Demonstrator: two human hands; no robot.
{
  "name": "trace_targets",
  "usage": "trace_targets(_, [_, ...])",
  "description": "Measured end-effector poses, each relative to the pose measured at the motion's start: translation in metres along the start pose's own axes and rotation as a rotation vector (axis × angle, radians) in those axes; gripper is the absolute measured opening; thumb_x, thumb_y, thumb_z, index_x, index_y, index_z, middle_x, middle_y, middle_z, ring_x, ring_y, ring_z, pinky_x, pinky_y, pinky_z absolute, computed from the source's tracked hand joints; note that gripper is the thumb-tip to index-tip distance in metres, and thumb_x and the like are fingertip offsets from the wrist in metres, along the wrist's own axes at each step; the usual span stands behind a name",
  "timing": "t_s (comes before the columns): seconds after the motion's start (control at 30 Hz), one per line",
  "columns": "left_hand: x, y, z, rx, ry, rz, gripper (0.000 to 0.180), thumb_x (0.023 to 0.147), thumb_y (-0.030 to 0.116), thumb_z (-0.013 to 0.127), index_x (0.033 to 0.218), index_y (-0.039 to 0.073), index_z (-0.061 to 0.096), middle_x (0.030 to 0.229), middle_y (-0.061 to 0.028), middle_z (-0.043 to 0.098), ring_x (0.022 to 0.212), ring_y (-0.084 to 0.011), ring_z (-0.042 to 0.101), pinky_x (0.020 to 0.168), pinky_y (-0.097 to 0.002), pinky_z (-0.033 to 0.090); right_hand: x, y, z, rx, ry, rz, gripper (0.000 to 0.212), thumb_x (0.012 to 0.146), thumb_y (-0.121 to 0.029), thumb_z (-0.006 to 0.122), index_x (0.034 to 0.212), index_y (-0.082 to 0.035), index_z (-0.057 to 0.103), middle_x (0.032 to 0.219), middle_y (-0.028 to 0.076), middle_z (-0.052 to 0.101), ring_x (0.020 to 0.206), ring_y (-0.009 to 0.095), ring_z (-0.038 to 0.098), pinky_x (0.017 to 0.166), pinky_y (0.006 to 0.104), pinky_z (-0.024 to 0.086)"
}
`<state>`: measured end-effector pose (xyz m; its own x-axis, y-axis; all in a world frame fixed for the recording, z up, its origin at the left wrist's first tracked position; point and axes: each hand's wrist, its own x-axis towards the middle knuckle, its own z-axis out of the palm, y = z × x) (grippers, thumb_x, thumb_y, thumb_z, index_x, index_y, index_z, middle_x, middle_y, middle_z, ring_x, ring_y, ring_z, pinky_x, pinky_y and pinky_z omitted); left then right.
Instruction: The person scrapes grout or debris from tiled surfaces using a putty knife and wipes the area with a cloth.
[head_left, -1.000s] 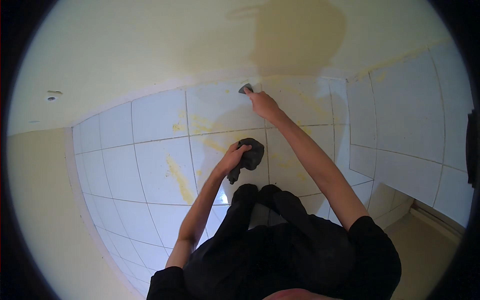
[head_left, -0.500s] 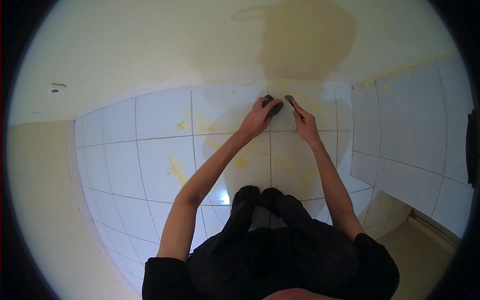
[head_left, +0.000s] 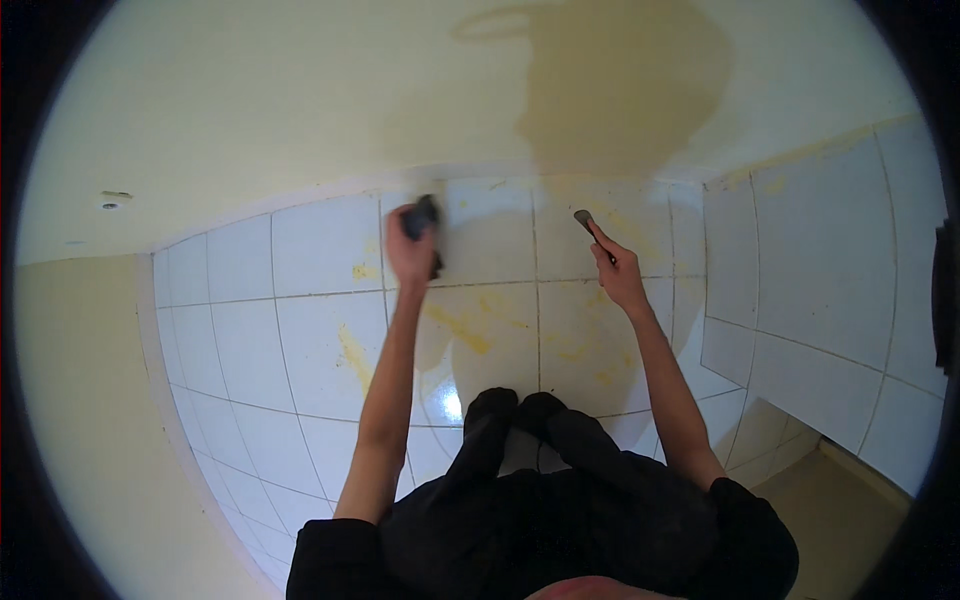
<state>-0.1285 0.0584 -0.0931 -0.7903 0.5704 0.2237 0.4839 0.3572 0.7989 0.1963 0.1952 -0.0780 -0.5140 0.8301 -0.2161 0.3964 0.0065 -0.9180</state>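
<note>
My left hand [head_left: 406, 258] is closed round a dark cloth [head_left: 424, 214], pressed on the white tiled floor [head_left: 330, 240] close to the wall's foot. Motion blurs the cloth, so its exact shape does not show. Further right, my right hand [head_left: 622, 278] grips the dark handle of a small scraper [head_left: 585, 218]. Its greyish end points up and left, toward the wall. Whether that tip touches the tiles I cannot tell. Yellow smears [head_left: 465, 335] mark the tiles between and below both hands.
A cream wall [head_left: 330, 90] rises beyond the tiles, with my shadow on it. To the right stands a white tiled ledge [head_left: 820, 240], with a dark object [head_left: 943, 300] at its far edge. A small white fixture [head_left: 115, 202] sits on the wall at left. My feet [head_left: 515, 402] are below my hands.
My left hand has swept left with the cloth, away from the scraper. The right hand has shifted only slightly and still grips the scraper.
</note>
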Motion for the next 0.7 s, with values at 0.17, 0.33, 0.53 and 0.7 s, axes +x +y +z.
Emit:
trace_targets(0.17, [0.052, -0.015, -0.042, 0.590, -0.020, -0.171, 0.031, 0.075, 0.020, 0.071, 0.099, 0.004, 0.059, 0.098, -0.0144, 0.062, 0.090, -0.0332, 0.062, 0.074, -0.0449, 0.051, -0.006, -0.016, -0.013, 0.111, -0.007, 0.098, 0.040, 0.096, -0.012, 0.054, 0.136, -0.021, 0.052, 0.063, -0.007, 0.034, 0.053, 0.004, 0.031, 0.048, 0.0224, 0.030])
trace_targets(0.33, [0.046, -0.016, 0.056, 0.571, -0.134, 0.104, 0.019, 0.081, 0.018, 0.060, 0.092, 0.002, 0.061, 0.094, -0.0175, 0.063, 0.084, -0.0340, 0.064, 0.071, -0.0472, 0.053, -0.004, -0.037, -0.025, 0.135, 0.053, 0.114, 0.039, 0.097, -0.013, 0.054, 0.135, -0.020, 0.053, 0.062, -0.008, 0.033, 0.051, 0.003, 0.030, 0.046, 0.0217, 0.030])
trace_targets(0.53, [-0.030, 0.096, 0.170, -0.246, -0.579, 0.477, 0.020, 0.086, 0.011, 0.056, 0.100, 0.000, 0.063, 0.096, -0.0195, 0.064, 0.090, -0.0353, 0.062, 0.076, -0.0431, 0.051, 0.000, -0.076, -0.032, 0.179, 0.089, 0.057, 0.039, 0.097, -0.013, 0.053, 0.136, -0.018, 0.052, 0.061, -0.008, 0.035, 0.050, 0.002, 0.031, 0.044, 0.0209, 0.029])
trace_targets(0.7, [-0.059, 0.156, 0.173, -0.594, -0.853, 0.181, 0.028, 0.089, 0.016, 0.061, 0.111, -0.001, 0.060, 0.102, -0.0198, 0.064, 0.090, -0.0315, 0.064, 0.080, -0.0364, 0.051, -0.014, -0.122, -0.044, 0.220, 0.084, -0.044, 0.040, 0.097, -0.010, 0.051, 0.137, -0.013, 0.050, 0.058, -0.009, 0.034, 0.047, 0.002, 0.029, 0.043, 0.0205, 0.028])
